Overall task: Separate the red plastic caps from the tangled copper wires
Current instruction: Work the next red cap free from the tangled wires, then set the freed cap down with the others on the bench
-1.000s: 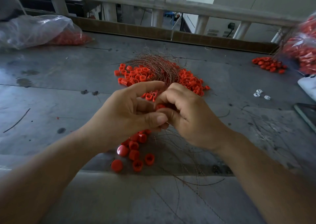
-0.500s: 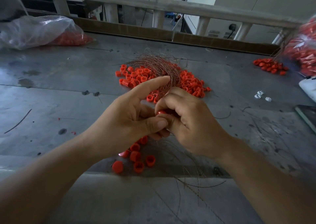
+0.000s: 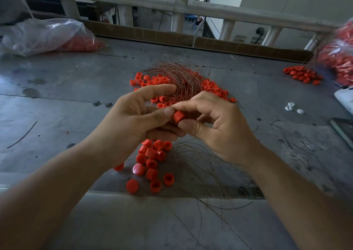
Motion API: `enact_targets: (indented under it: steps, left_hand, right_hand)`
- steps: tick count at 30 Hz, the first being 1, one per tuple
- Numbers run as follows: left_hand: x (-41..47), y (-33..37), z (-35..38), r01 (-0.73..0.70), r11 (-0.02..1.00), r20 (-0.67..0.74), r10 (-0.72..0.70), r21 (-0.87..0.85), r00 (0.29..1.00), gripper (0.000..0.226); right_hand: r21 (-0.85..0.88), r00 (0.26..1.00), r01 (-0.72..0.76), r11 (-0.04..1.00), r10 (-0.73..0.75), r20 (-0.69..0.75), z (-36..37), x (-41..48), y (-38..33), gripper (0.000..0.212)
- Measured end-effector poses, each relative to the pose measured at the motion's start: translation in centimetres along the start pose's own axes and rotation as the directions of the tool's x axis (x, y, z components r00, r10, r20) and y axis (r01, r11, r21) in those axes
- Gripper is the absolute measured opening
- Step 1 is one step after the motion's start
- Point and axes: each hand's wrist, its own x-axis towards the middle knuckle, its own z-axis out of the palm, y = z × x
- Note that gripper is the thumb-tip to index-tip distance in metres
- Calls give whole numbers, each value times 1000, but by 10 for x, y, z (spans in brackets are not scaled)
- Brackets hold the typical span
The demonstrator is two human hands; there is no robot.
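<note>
From my remote seat I see the right hand (image 3: 219, 127) pinching one red cap (image 3: 179, 116) between thumb and forefinger, its other fingers curled loosely behind. The left hand (image 3: 129, 123) meets it: its thumb tip lies against the cap's near edge, its forefinger is stretched out straight and its lower fingers are curled underneath. Whether those pinch a strand I cannot tell, as any wire there is too fine to make out. Just beyond the fingertips sits the tangle of copper wires (image 3: 183, 76), ringed by caps on the metal table (image 3: 57, 106). Below the hands lies a small pile of loose caps (image 3: 152, 160), with stray copper strands (image 3: 200, 163) under the right wrist. Well beyond the left hand sits a clear plastic bag (image 3: 44, 36) of caps.
</note>
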Motion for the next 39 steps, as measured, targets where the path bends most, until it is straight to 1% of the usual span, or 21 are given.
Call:
enact_targets:
  steps: [3, 8, 11, 12, 14, 15, 16, 18, 20, 22, 27, 29, 33, 35, 36, 38, 39]
  left_hand:
    - [0, 1, 0, 8, 1000, 15, -7, -13, 1000, 51]
    - [-2, 3, 2, 18, 999, 12, -19, 37, 1000, 59]
    - [-2, 1, 5, 45, 998, 45, -47, 37, 998, 53]
    - [-3, 1, 5, 58, 998, 53, -60, 29, 997, 50]
    - [-4, 2, 6, 71, 997, 60, -74, 37, 995, 54]
    - [-5, 3, 7, 61, 995, 67, -66, 74, 996, 58]
    - [-5, 3, 8, 42, 990, 73, -52, 134, 996, 58]
    - [-6, 1, 11, 12, 970, 76, -31, 244, 997, 52]
    - [-6, -1, 12, -12, 956, 78, -11, 292, 997, 47]
    - [-7, -2, 13, -38, 949, 82, 13, 312, 997, 47]
    - [-10, -3, 14, -61, 979, 88, 44, 194, 995, 56]
    - [-9, -4, 14, -37, 983, 81, 23, 178, 996, 55]
    - [-6, -1, 11, 42, 994, 81, -50, 103, 995, 47]
    - [-3, 0, 8, 70, 995, 53, -74, 75, 996, 49]
    - [-2, 0, 6, 74, 995, 31, -76, 64, 997, 50]
    - [0, 3, 2, 67, 998, 3, -67, 19, 998, 46]
    - [2, 5, 1, 59, 998, -7, -59, -18, 998, 44]
  right_hand:
    - [15, 1000, 0, 1000, 0, -12, -1, 1, 0, 32]
    - [14, 1000, -26, 1000, 26, 9, 0, 1, -2, 28]
    - [-70, 1000, 0, 998, 1, 21, 2, 0, -1, 13]
    - [-110, 1000, 15, 994, -14, 10, 3, 0, -1, 12]
    - [-174, 1000, 23, 985, -25, -9, 5, 1, -1, 25]
    - [-202, 999, 32, 979, -34, -6, 5, 0, -1, 32]
    - [-228, 999, 49, 972, -50, 4, 6, 0, -2, 34]
    - [-262, 997, 81, 962, -73, 40, 9, -2, -2, 25]
    - [-274, 995, 89, 957, -73, 69, 11, -3, -2, 14]
    - [-269, 995, 82, 960, -63, 77, 12, -4, -5, 10]
    - [-252, 996, 84, 964, -72, 56, 11, -4, -10, 10]
    - [-235, 997, 62, 970, -47, 69, 9, -4, -9, 10]
    - [-163, 998, 6, 987, 3, 57, 6, -1, -6, 18]
    - [-126, 999, -4, 992, 10, 44, 7, -2, -5, 19]
    - [-107, 999, -24, 994, 29, 43, 7, -2, -5, 27]
    - [-30, 990, -128, 991, 130, 57, 5, -1, -4, 44]
    - [11, 981, -184, 983, 183, 69, 3, 0, -5, 44]
